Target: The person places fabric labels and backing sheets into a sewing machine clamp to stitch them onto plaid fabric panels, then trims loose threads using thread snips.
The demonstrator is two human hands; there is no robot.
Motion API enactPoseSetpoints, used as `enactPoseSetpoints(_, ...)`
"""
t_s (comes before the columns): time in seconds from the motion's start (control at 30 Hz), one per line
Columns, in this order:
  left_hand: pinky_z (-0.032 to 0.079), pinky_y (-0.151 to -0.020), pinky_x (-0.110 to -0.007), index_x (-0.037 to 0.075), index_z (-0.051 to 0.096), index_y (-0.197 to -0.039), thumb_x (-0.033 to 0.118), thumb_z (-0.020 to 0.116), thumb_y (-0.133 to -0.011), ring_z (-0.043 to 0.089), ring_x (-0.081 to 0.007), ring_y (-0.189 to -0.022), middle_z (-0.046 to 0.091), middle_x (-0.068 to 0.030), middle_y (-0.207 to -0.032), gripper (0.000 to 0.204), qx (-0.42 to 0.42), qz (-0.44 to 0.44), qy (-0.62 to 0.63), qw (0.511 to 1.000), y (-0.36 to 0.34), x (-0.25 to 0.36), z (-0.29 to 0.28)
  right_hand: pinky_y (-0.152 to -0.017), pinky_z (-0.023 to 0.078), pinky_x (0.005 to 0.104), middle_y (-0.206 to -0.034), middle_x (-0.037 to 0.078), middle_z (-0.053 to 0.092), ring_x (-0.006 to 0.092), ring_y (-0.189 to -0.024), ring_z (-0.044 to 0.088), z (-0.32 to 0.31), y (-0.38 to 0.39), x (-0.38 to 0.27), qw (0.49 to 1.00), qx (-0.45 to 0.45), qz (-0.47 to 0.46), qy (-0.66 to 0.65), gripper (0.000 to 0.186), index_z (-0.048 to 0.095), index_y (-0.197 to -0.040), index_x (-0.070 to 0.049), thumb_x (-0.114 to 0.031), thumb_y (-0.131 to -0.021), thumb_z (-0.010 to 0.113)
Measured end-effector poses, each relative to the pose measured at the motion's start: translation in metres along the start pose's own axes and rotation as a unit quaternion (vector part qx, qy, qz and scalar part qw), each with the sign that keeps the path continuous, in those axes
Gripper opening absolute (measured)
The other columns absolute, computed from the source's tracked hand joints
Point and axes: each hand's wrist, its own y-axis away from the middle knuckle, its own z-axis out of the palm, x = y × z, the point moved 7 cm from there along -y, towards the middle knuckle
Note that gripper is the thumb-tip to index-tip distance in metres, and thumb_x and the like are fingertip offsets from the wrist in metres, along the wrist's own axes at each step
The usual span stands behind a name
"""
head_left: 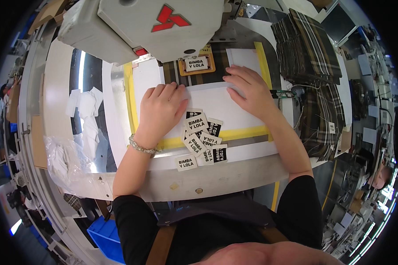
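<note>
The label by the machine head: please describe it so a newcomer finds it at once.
Find the white machine head at the top. Below it, an orange frame lies on plaid fabric. The white label sits inside this frame, unlike the loose labels piled nearer the person.

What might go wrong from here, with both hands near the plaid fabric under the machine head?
The left hand and right hand are near the orange frame under the machine head; fingers might get pinched. The plaid fabric could shift, perhaps leaving the framed label crooked. Loose labels lie beside the left hand, which might brush them.
</note>
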Motion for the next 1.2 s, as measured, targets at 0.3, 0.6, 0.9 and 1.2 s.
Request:
enactPoseSetpoints(0.3, 0.041, -0.097, -0.041, 0.009, 0.069, -0.107, 0.028, 0.071, -0.082, 0.058, -0.0255, -0.115, 0.067, -0.0070, -0.117, 0.032, 0.009, -0.010, -0.012, 1.000, -0.002, -0.011, 0.002, -0.095, 0.048, 0.0375, -0.118, 0.006, 0.064, 0.0249, -0.113, 0.059, 0.002, 0.001, 0.007, 1.000, -0.007, 0.013, -0.007, 0.023, 0.069, -0.102, -0.008, -0.014, -0.080, 0.072)
enactPoseSetpoints(0.6, 0.029, -0.098, -0.043, 0.010, 0.057, -0.117, 0.030, 0.062, -0.089, 0.050, -0.0244, -0.123, 0.060, -0.0037, -0.133, 0.036, -0.026, -0.094, -0.027, 0.995, -0.007, -0.031, 0.018, -0.095, 0.049, 0.0375, -0.121, 0.007, 0.063, 0.0278, -0.114, 0.058, 0.003, 0.000, 0.003, 1.000, -0.014, 0.003, -0.007, 0.027, 0.067, -0.108, -0.007, -0.009, -0.081, 0.071)
enactPoseSetpoints(0.9, 0.027, -0.099, -0.045, 0.011, 0.055, -0.124, 0.035, 0.061, -0.090, 0.048, -0.0276, -0.123, 0.056, -0.0046, -0.135, 0.043, -0.028, -0.111, -0.055, 0.992, -0.009, -0.034, 0.021, -0.093, 0.048, 0.0385, -0.114, 0.006, 0.064, 0.0247, -0.109, 0.059, 0.003, -0.001, 0.004, 1.000, 0.005, 0.004, -0.021, 0.021, 0.068, -0.101, -0.008, -0.014, -0.081, 0.070)
enactPoseSetpoints(1.2, 0.024, -0.105, -0.042, 0.012, 0.058, -0.124, 0.034, 0.064, -0.087, 0.047, -0.0252, -0.126, 0.060, -0.0049, -0.128, 0.043, 0.009, -0.093, -0.037, 0.995, -0.007, -0.034, 0.014, -0.091, 0.048, 0.0389, -0.112, 0.005, 0.063, 0.0239, -0.107, 0.059, 0.002, -0.001, 0.008, 1.000, 0.011, -0.004, -0.019, 0.020, 0.068, -0.100, -0.008, -0.015, -0.081, 0.071)
